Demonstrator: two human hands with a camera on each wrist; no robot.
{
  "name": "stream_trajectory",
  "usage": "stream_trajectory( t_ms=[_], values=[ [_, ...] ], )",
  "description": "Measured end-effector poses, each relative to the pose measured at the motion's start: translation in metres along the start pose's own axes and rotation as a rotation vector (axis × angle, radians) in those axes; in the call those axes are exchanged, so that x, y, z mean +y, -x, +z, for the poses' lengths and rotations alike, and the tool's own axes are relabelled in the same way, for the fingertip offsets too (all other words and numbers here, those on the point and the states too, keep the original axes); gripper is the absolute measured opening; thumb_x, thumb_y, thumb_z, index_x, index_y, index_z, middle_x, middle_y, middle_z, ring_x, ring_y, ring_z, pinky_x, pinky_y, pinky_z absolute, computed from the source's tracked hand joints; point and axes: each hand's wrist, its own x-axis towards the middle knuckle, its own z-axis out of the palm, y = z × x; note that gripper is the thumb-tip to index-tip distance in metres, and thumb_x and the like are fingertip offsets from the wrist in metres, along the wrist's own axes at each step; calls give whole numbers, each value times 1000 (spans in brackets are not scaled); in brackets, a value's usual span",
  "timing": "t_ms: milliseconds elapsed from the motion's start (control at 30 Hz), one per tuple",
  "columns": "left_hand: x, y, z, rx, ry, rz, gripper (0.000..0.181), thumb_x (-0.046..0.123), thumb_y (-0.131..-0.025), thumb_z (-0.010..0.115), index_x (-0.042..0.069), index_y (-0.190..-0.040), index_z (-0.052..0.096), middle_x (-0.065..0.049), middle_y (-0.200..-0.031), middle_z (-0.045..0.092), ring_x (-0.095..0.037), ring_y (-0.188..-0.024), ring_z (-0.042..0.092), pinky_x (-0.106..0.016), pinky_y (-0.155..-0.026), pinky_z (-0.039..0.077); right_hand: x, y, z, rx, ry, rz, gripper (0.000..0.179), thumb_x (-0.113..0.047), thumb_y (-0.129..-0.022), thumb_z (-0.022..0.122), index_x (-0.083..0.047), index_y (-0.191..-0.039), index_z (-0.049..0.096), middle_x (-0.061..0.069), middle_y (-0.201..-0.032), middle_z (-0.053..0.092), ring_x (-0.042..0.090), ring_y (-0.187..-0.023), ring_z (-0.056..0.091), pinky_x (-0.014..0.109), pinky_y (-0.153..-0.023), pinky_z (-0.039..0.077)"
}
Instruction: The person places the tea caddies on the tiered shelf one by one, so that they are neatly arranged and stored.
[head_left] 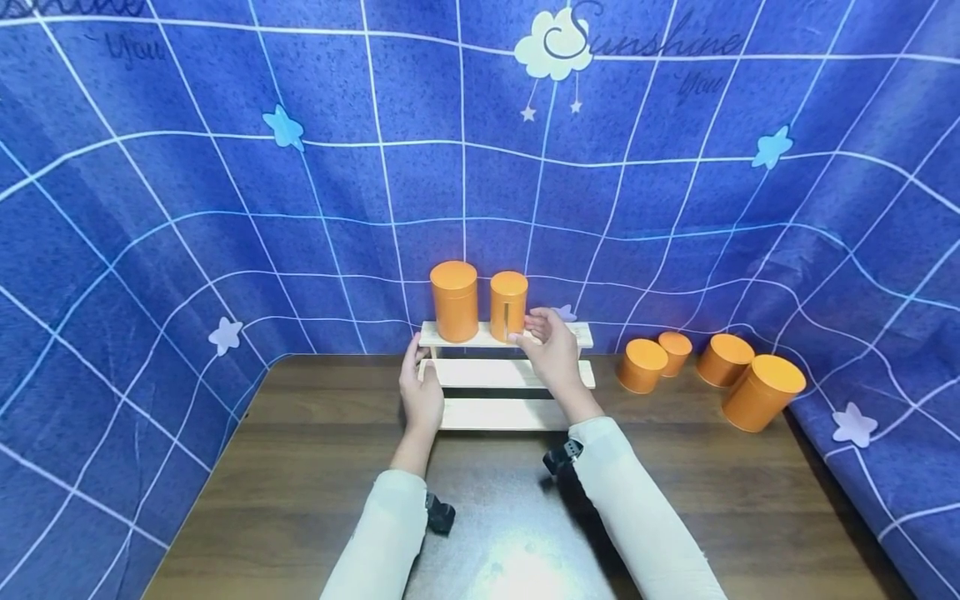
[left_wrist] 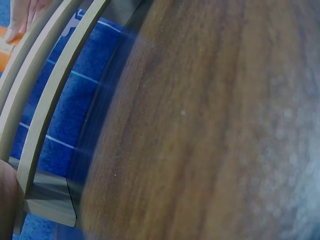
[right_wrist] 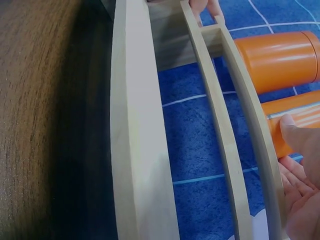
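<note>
A three-tier wooden step rack point(head_left: 495, 414) stands at the back of the table. On its top tier are a larger orange canister point(head_left: 454, 307) and, to the right, a slimmer orange canister point(head_left: 509, 287) with a vertical strip on its front. My right hand point(head_left: 553, 353) holds the slimmer one low down, thumb at the front and fingers at its right side; the right wrist view shows this thumb point(right_wrist: 292, 131) beside the strip. At the rack's left end, my left hand point(head_left: 422, 395) grips the frame, with the thumb in front and fingers along the outer side.
Right of the rack, several orange canisters of different sizes stand on the table, among them a short one point(head_left: 642, 367) and a tall one point(head_left: 763, 393). A blue patterned curtain point(head_left: 420, 183) hangs right behind the brown wooden table point(head_left: 315, 467).
</note>
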Motion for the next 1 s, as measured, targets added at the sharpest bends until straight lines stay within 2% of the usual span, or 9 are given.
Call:
stream_trajectory(
  t_ms=[100, 200, 333, 433, 567, 800, 1000],
  values=[
    [-1, -1, 1, 25, -9, -12, 55, -8, -101, 52, 8, -153, 52, -21, -132, 65, -32, -132, 56, -47, -116, 41, -1, 0, 1, 2, -5, -2, 52, -8, -85, 87, 3, -129, 61, 22, -125, 74, 36, -119, 73, 40, -108, 58],
    [0, -1, 1, 64, -33, -30, 44, -6, -99, 55, 1, -142, 59, -23, -126, 67, -34, -125, 60, -45, -111, 45, -1, 1, 2, 3, -3, -12, 53, -9, -86, 87, 5, -130, 61, 23, -124, 74, 36, -119, 72, 41, -108, 57],
    [3, -1, 2, 85, -51, -45, 30, -1, -98, 63, -3, -128, 65, -24, -124, 68, -36, -125, 60, -47, -117, 42, 0, 1, 3, 4, 2, -22, 54, -10, -86, 87, 6, -131, 61, 22, -124, 75, 36, -119, 72, 41, -108, 57],
    [4, -1, 1, 79, -60, -62, 31, 4, -97, 70, -2, -126, 66, -23, -125, 66, -36, -130, 58, -47, -122, 37, 1, 1, 4, 5, 3, -24, 54, -10, -86, 88, 5, -130, 61, 22, -124, 75, 36, -119, 72, 42, -108, 57],
    [3, -2, 2, 80, -90, -59, 32, 7, -95, 75, -1, -126, 67, -22, -124, 64, -36, -128, 57, -47, -120, 38, 3, 2, 4, -2, -9, -50, 55, -11, -86, 87, 4, -131, 61, 22, -127, 73, 36, -122, 71, 41, -110, 56],
    [4, -2, 5, 72, -112, -36, 30, 5, -95, 74, -2, -124, 68, -23, -122, 63, -36, -124, 58, -47, -115, 41, 11, 12, -3, 46, -131, -132, 40, -1, -92, 78, 4, -129, 63, 26, -126, 72, 37, -120, 71, 35, -107, 57],
    [4, 1, 5, 76, -96, -32, 28, 4, -95, 73, -2, -122, 68, -23, -121, 63, -37, -126, 58, -48, -118, 39, 10, 24, -18, 86, -192, -121, 34, 5, -94, 73, 4, -127, 65, 29, -123, 72, 44, -113, 72, 43, -105, 58]
  ],
)
